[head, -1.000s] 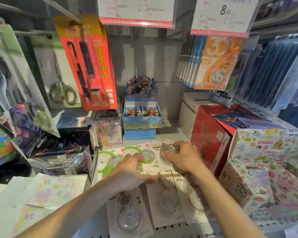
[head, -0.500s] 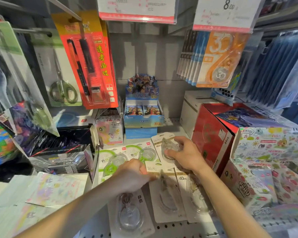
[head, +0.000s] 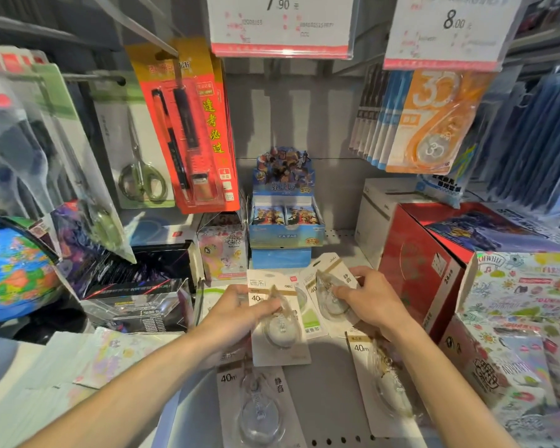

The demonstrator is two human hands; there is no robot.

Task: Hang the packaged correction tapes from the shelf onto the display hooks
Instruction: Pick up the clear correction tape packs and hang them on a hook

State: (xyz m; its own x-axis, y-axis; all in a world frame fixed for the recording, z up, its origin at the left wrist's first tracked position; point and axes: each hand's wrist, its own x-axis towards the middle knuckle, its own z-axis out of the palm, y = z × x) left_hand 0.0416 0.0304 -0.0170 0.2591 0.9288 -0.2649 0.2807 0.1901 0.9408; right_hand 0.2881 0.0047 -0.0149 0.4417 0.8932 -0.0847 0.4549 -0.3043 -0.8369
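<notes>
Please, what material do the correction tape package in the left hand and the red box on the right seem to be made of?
Correction tape package, held in the left hand: apparently matte white card with a clear plastic blister, since glare shows on the bubble and the tape is seen through it. Red box: probably printed cardboard, slightly glossy, with folded edges.

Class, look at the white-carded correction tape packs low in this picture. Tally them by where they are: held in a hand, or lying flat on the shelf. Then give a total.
Held in the left hand: 1 pack
Held in the right hand: 1 pack
Lying flat on the shelf: 2 packs
Total: 4
</notes>
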